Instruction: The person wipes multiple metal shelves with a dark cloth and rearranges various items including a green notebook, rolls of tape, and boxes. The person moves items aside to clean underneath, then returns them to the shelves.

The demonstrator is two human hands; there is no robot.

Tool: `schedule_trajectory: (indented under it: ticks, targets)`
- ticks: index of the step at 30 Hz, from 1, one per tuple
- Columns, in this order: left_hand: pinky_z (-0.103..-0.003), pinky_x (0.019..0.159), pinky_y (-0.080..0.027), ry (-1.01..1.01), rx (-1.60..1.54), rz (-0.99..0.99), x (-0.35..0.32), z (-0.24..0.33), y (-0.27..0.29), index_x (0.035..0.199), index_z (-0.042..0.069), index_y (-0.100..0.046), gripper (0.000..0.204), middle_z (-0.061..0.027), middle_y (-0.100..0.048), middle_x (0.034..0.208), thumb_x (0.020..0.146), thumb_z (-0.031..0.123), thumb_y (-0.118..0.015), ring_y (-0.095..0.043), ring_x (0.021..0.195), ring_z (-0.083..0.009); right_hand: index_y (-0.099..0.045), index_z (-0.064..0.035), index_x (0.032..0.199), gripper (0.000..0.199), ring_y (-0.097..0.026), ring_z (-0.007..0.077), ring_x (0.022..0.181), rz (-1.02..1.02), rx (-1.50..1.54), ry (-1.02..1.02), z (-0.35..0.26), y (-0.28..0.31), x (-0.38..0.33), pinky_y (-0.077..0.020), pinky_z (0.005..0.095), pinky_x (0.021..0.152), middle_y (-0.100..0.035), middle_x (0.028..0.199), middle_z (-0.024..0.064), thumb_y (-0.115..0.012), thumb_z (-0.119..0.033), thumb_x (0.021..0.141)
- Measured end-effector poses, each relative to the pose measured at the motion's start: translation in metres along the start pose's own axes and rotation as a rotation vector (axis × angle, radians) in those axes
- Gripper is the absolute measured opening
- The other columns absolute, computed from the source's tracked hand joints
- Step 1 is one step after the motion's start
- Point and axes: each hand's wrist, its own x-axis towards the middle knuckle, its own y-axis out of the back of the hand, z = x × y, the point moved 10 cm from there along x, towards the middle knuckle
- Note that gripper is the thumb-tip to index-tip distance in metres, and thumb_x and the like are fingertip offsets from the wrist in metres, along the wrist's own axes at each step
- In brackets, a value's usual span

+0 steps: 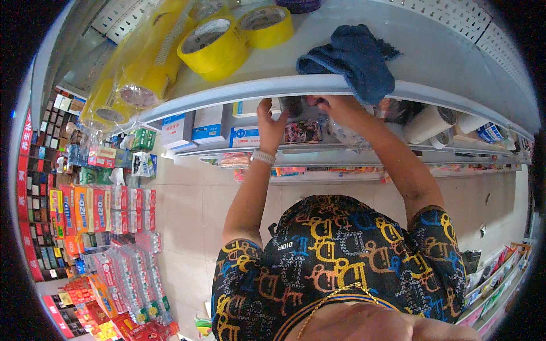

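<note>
Reaching under shelf, we spread left hand wide; right hand, grip, cannot tell. Dark object between them, 12 o'clock. Lifting fast, we could snag overhanging blue cloth, 1 o'clock.

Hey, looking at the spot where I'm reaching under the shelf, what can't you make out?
All in the head view:
Right hand: fingers partly hidden under the upper shelf's front edge, so its grip is unclear.
Dark object to its left: top covered by that edge.
Purple round item: cut off by the picture's top.
Dark boxes, far left: too small to identify.
</note>
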Motion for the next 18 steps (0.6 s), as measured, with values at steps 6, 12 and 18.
schedule_trajectory:
  ticks: [6,12,18]
  targets:
    - [-0.039,0.096,-0.044,-0.213,0.033,0.094,-0.053,0.112,0.046,0.117,0.004,-0.052,0.035,-0.0124,-0.056,0.119,0.084,-0.002,-0.063,-0.053,0.114,-0.0250,-0.060,-0.0132,0.113,0.027,-0.066,0.0308,0.088,-0.560,0.121,0.428,-0.187,0.088,-0.131,-0.0520,0.0416,0.075,-0.067,0.102,0.0105,-0.060,-0.028,0.091]
    - [-0.040,0.094,-0.044,-0.685,0.025,0.034,-0.048,0.268,0.060,0.104,0.003,-0.057,0.021,-0.0148,-0.058,0.112,0.084,-0.003,-0.060,-0.057,0.104,-0.0276,-0.067,-0.0105,0.109,0.026,-0.066,0.0140,0.077,0.107,0.084,0.172,-0.208,0.270,-0.079,-0.0528,0.0322,0.068,-0.070,0.100,0.0021,-0.067,-0.025,0.088]
    - [-0.044,0.100,-0.037,-0.804,0.186,0.115,-0.026,0.324,0.052,0.108,0.003,-0.057,0.031,-0.0152,-0.059,0.113,0.079,0.002,-0.066,-0.054,0.110,-0.0321,-0.044,-0.0062,0.135,0.051,-0.051,0.0326,0.117,0.317,0.213,-0.009,-0.124,0.304,0.079,-0.0416,0.0443,0.098,-0.054,0.125,0.0199,-0.063,-0.020,0.089]
